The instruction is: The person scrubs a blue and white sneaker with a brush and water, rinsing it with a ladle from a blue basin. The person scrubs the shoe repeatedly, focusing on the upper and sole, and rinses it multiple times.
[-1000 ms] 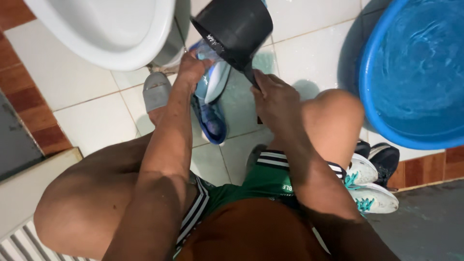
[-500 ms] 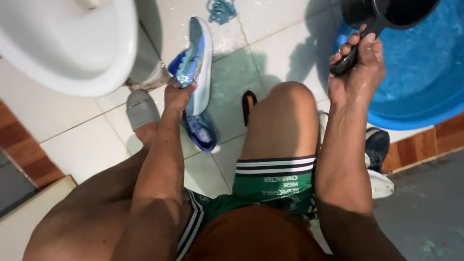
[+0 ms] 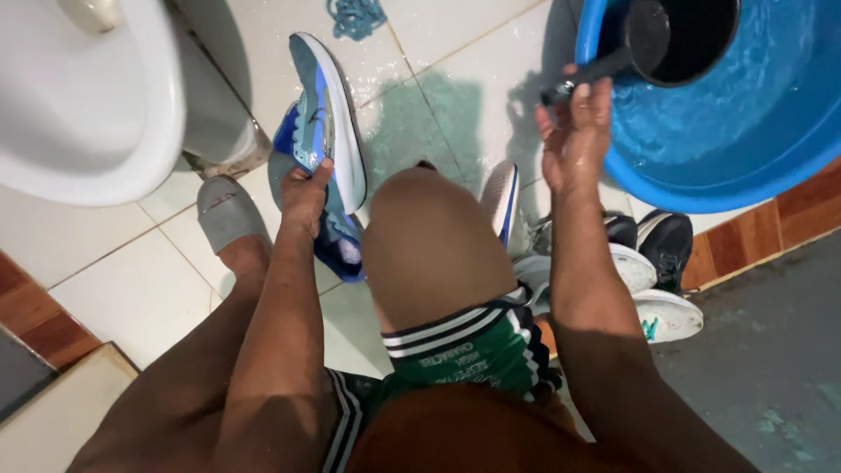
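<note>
- The left hand [image 3: 304, 194] is closed around the heel end of a blue running shoe [image 3: 322, 123], holding it sole-side up and tilted, toe pointing away from the person, just above the wet floor [image 3: 438, 105].
- The right hand [image 3: 574, 136] grips the handle of a black dipper [image 3: 674, 39] — the cup of the dipper sits inside the blue basin [image 3: 727, 149], over the water, while the handle reaches back across the basin's near rim.
- Shoe and dipper are well apart, with the person's raised right knee [image 3: 425, 236] between the two arms.
- A second blue shoe [image 3: 343, 248] lies on the floor directly under the left hand; a grey slide sandal [image 3: 226, 210] on the person's left foot rests just beside it.
- By the right forearm lie more footwear — a white-soled shoe on edge [image 3: 502, 200], white trainers with teal laces [image 3: 661, 311] and dark shoes [image 3: 661, 241], bunched near the basin.
- The floor is white tile, wet and shining, edged with reddish-brown tile [image 3: 806, 201]; a white ceramic fixture [image 3: 79, 114] fills the upper left, and a tangle of blue laces [image 3: 355, 16] lies at the top.
- The held shoe shows a pale, light-blue sole with a white rim and bright blue sides, glistening wet.
</note>
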